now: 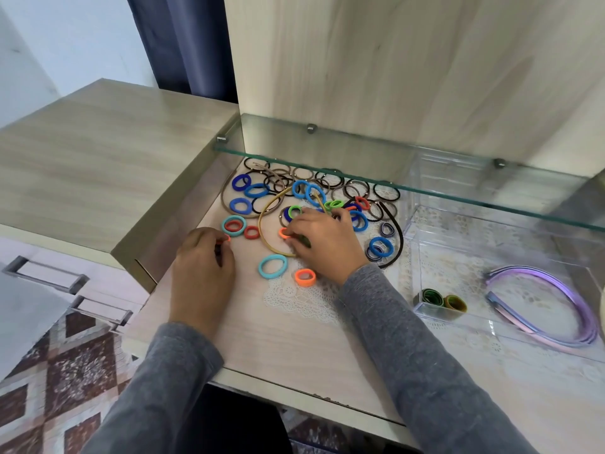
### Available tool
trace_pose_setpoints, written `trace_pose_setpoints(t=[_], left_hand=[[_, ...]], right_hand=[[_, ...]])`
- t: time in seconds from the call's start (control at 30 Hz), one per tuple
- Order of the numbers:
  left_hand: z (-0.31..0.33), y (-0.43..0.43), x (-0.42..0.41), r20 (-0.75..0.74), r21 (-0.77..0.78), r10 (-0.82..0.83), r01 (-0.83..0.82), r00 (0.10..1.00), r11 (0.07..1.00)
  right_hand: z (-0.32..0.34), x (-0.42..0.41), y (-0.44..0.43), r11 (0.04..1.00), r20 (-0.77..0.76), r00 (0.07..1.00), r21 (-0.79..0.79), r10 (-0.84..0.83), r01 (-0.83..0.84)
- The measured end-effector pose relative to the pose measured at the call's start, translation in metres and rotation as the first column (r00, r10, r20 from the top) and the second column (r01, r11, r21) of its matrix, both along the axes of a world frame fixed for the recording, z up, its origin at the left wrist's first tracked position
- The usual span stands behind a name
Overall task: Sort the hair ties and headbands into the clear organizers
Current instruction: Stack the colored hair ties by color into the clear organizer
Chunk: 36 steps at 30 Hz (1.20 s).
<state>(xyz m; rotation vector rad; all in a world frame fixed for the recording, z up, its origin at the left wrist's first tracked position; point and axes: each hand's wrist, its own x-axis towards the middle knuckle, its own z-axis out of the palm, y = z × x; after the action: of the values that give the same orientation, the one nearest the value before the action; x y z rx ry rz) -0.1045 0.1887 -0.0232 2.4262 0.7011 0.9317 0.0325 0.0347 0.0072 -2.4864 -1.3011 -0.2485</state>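
A heap of coloured and black hair ties (pixel 314 191) lies on the desk under a glass shelf. My left hand (pixel 203 260) is curled round an orange hair tie (pixel 227 238) at its fingertips. My right hand (pixel 322 239) reaches into the heap and pinches another orange tie (pixel 283 233), lying over a yellow headband (pixel 262 224). Loose in front lie a teal tie (pixel 272 266) and an orange tie (pixel 305 277). A clear organizer (pixel 425 309) at the right holds green ties (pixel 432 297) in a small compartment and purple headbands (pixel 553 306) in the large one.
A glass shelf (pixel 409 188) overhangs the back of the heap. A black headband (pixel 397 237) curves beside the organizer's left wall. A white lace mat (pixel 298 299) lies under the ties. A raised wooden cabinet top (pixel 98 165) stands at the left.
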Motion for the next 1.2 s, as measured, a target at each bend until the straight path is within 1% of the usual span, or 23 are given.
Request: trace_pose_setpoints(t=[0.1,0.23,0.37,0.5,0.63,0.73,0.83,0.93,1.0,1.1,1.2], left_hand=[[0.001,-0.001,0.0,0.009,-0.017,0.004,-0.004,1.0,1.0],[0.0,-0.002,-0.001,0.046,0.008,-0.031,0.031,0.998,0.999],[-0.003,0.001,-0.003,0.048,-0.022,-0.06,0.061,0.997,0.998],[0.001,0.002,-0.003,0.094,-0.054,-0.081,0.086,0.992,0.995],[0.002,-0.001,-0.005,0.089,0.015,-0.156,0.155,0.984,0.988],[0.007,-0.015,-0.007,0.064,0.017,-0.176,0.175,0.982,0.984],[0.011,-0.032,-0.003,0.103,-0.007,-0.296,0.298,0.95,0.954],[0.011,-0.046,0.003,0.141,-0.008,-0.453,0.459,0.88,0.888],[0.009,-0.052,0.005,0.159,-0.044,-0.52,0.532,0.839,0.846],[0.004,-0.051,0.007,0.175,-0.037,-0.562,0.576,0.808,0.816],[0.001,-0.046,0.007,0.161,-0.073,-0.549,0.564,0.82,0.822]], right_hand=[[0.0,-0.001,-0.006,0.997,-0.004,1.0,0.075,-0.01,0.01],[-0.001,-0.005,-0.021,0.979,-0.006,0.998,0.191,-0.065,0.065],[-0.01,-0.016,-0.042,0.966,-0.06,0.992,0.228,-0.107,0.118],[-0.022,-0.026,-0.055,0.941,-0.002,0.988,0.305,-0.154,0.147],[-0.025,-0.027,-0.059,0.915,-0.064,0.988,0.375,-0.139,0.153],[-0.027,-0.026,-0.06,0.9,-0.116,0.983,0.4,-0.141,0.176],[-0.028,-0.024,-0.061,0.88,-0.149,0.979,0.434,-0.139,0.191],[-0.028,-0.024,-0.061,0.865,-0.13,0.98,0.463,-0.152,0.195],[-0.03,-0.024,-0.062,0.861,-0.116,0.98,0.469,-0.16,0.196],[-0.03,-0.024,-0.062,0.862,-0.12,0.979,0.465,-0.164,0.201],[-0.028,-0.025,-0.062,0.859,-0.135,0.978,0.47,-0.156,0.202]])
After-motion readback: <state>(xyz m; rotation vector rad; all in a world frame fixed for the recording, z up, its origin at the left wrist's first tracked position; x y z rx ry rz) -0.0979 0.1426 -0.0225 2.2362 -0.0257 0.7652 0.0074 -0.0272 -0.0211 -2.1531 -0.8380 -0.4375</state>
